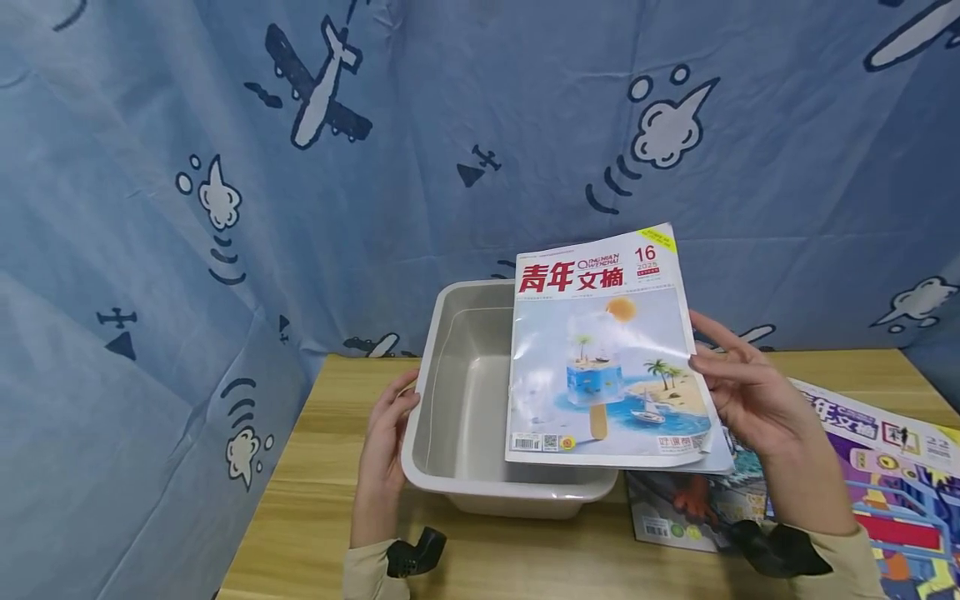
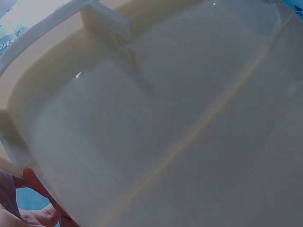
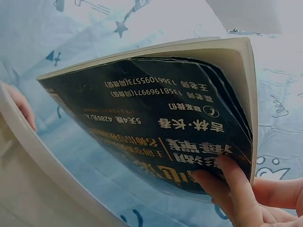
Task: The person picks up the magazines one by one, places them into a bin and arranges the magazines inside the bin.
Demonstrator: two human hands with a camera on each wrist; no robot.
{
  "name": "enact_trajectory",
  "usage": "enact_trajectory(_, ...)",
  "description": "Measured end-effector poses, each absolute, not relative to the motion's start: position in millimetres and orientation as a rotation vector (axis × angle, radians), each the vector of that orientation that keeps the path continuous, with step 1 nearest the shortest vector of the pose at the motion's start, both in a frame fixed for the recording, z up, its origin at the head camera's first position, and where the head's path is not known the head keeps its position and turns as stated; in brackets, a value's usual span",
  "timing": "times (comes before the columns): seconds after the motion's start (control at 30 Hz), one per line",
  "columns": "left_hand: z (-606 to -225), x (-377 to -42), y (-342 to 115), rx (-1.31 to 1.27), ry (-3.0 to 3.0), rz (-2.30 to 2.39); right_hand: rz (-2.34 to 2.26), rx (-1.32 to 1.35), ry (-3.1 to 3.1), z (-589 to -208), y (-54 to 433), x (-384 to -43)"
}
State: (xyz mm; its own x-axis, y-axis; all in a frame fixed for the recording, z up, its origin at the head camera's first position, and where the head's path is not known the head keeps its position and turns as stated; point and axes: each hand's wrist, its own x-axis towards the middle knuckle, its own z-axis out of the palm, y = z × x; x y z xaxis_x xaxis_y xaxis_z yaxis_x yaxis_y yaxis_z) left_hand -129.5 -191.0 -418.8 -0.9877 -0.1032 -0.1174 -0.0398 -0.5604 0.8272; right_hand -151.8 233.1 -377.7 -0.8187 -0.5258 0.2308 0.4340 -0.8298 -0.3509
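Observation:
A magazine [image 1: 600, 367] with an iced-lolly beach cover is held tilted over the right part of a pale grey plastic basin [image 1: 510, 490]. My right hand [image 1: 757, 408] pinches it by its right edge, thumb on one face and fingers on the other. In the right wrist view the dark back cover of the magazine [image 3: 156, 109] shows, with its pages slightly fanned. My left hand [image 1: 386, 433] grips the basin's left rim. The left wrist view is filled by the outside of the basin [image 2: 156, 118], with fingers at the lower left corner.
On the wooden table [image 1: 300, 500], right of the basin, lies a dark-covered magazine [image 1: 667, 512], partly hidden by the right hand. Beside it is a purple-covered magazine [image 1: 900, 508]. A blue airplane-patterned cloth [image 1: 420, 192] hangs behind the table.

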Motion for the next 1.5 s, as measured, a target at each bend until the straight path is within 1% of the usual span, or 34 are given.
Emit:
enact_trajectory(0.23,-421,-129,-192,0.243,-1.467,-2.726,-2.544,-0.422,0.399,-379,220,-155)
enact_trajectory(0.6,-421,-130,-192,0.237,-1.476,-2.711,-2.542,-0.31,0.547,-375,196,-160)
enact_trajectory(1.5,-420,-129,-191,0.228,-1.503,-2.682,-2.506,-0.247,0.834,-376,153,-169)
